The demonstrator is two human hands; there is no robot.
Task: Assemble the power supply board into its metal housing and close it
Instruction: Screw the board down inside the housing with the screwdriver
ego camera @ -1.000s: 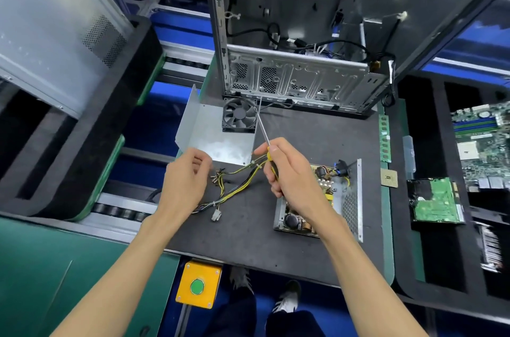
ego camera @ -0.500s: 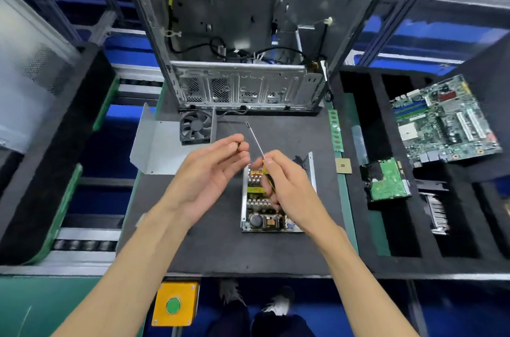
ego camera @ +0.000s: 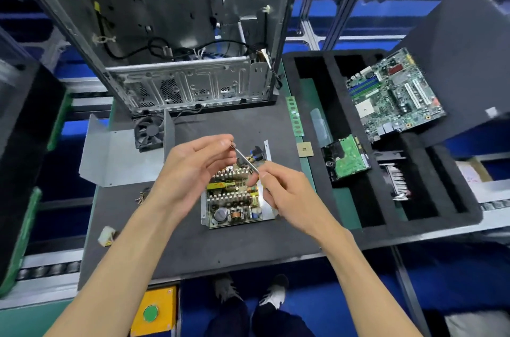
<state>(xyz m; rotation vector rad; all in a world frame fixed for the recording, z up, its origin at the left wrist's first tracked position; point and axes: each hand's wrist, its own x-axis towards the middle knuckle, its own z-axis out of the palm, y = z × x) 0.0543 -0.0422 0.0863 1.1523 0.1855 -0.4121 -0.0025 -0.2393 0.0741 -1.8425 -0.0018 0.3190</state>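
Note:
The power supply board (ego camera: 234,198) sits in its open metal housing base (ego camera: 266,211) on the dark mat, components facing up. My right hand (ego camera: 284,193) grips a screwdriver (ego camera: 247,161) by its yellow handle just above the board's right side, shaft slanting up to the left. My left hand (ego camera: 193,168) pinches the tip of the shaft with thumb and fingertips, above the board's far edge. The bent grey cover plate (ego camera: 116,157) with a black fan (ego camera: 149,132) lies to the left. Loose cable ends (ego camera: 142,195) and a white connector (ego camera: 106,236) lie at the mat's left edge.
An open computer case (ego camera: 190,82) stands at the back of the mat. To the right, a black foam tray (ego camera: 386,212) holds a motherboard (ego camera: 394,96), a drive (ego camera: 346,161) and a heatsink (ego camera: 394,179). A memory stick (ego camera: 294,120) and a CPU (ego camera: 305,149) lie beside it. A yellow button box (ego camera: 154,312) sits below.
The view swung right. My left hand left the cables and rose to the screwdriver tip. My right hand lowered the screwdriver over the board's right side.

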